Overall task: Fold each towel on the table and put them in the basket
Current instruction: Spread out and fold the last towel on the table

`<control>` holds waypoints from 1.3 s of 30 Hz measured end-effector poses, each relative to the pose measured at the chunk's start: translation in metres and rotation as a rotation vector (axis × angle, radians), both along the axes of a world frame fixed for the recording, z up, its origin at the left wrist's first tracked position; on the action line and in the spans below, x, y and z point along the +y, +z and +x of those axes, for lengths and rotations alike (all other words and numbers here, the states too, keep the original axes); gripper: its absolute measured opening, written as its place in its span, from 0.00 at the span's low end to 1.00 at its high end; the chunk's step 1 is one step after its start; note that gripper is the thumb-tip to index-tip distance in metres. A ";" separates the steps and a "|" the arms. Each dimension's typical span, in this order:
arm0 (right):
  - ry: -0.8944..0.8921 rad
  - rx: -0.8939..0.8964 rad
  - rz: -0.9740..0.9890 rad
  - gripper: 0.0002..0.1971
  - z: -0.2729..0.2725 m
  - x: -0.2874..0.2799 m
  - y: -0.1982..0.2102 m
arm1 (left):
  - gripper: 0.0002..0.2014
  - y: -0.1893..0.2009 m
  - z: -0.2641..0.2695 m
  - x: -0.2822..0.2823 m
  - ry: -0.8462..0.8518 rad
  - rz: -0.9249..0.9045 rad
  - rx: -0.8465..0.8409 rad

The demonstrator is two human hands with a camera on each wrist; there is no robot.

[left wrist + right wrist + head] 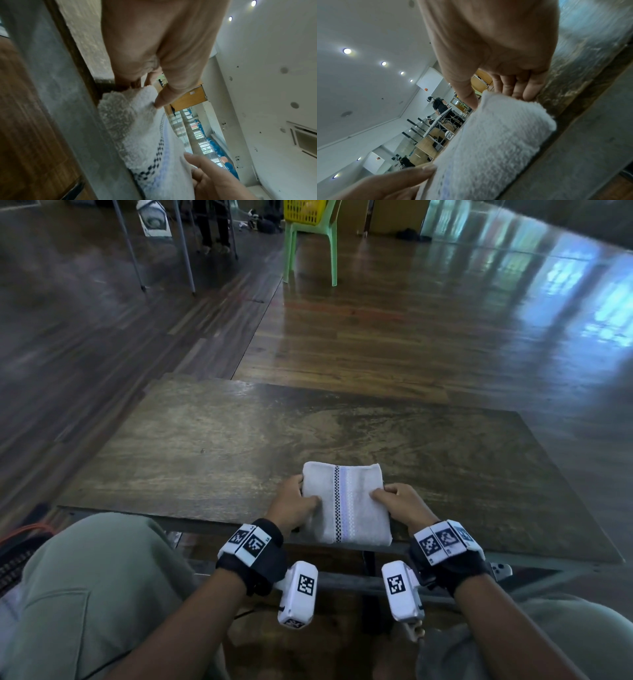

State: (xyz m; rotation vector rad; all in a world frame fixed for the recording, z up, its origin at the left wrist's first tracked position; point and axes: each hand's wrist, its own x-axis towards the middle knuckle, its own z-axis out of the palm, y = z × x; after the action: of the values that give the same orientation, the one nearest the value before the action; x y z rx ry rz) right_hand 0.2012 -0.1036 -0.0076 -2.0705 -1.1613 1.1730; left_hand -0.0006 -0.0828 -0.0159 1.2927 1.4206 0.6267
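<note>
Towel (346,501): white, folded to a thick rectangle, lying at the near edge of the table (212,446); a band of dark checks and pale lilac runs front to back down its middle. Near corners reach the table's front edge.
Left hand (294,503): at the towel's left side, thumb on top, fingers tucked under the left edge, pinching the layers. The left wrist view shows the thumb tip pressed into the pile and the fingers under the fold.
Right hand (400,504): at the towel's right side, thumb on top, fingers curled round the right edge. The right wrist view shows fingertips (529,93) at the far corner, against the tabletop.
Hands, relation: apart, one on each side of the striped band, both gripping the same towel.
Basket (303,212): yellow, on a green chair (310,248) well beyond the table, across the wooden floor (411,337). Only its lower part shows at the top of the head view.
Person: seated, knees in grey-green trousers (89,583) under the table's near edge; black wrist straps with white marker blocks on both wrists.
</note>
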 end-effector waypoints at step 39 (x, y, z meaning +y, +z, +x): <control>0.252 0.237 0.563 0.10 -0.128 -0.061 0.246 | 0.18 0.221 -0.144 -0.090 0.256 0.479 -0.345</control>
State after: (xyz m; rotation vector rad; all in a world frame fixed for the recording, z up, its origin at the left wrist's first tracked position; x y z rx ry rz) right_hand 0.0731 -0.1649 0.2384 -1.3610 -1.4582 1.0127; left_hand -0.1451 -0.1726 0.2056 1.2885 1.1927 1.3588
